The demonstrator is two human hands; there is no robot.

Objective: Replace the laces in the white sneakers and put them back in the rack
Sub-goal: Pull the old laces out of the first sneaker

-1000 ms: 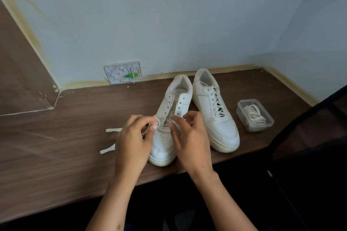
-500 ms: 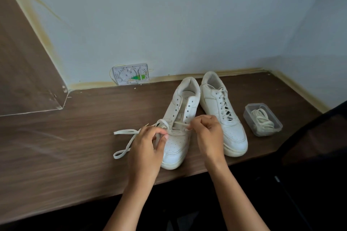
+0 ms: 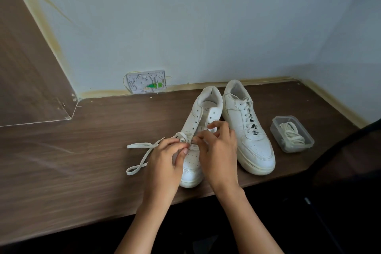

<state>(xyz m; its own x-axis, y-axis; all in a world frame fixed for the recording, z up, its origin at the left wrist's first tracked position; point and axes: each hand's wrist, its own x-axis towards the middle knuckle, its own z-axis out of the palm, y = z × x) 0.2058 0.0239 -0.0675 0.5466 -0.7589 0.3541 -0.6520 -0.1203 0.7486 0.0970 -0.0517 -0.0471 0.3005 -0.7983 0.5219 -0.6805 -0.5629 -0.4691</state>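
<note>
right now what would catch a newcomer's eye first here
Two hands, the left hand and right hand, pinch a white lace at the lower eyelets of the left sneaker on the brown desk. Beside it stands the laced sneaker, then a clear tub of laces.

Worktop (image 3: 82, 171): dark wood-grain laminate, smooth, faint sheen. Sneakers (image 3: 247, 130): white smooth leather-like uppers, matt, scuffed soles. Lace (image 3: 142, 146): flat woven cloth. Container (image 3: 276, 130): clear plastic, slightly glossy. Wall (image 3: 185, 16): matt paint.

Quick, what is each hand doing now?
Left hand: pinches the lace at the sneaker.
Right hand: pinches the same lace.
</note>
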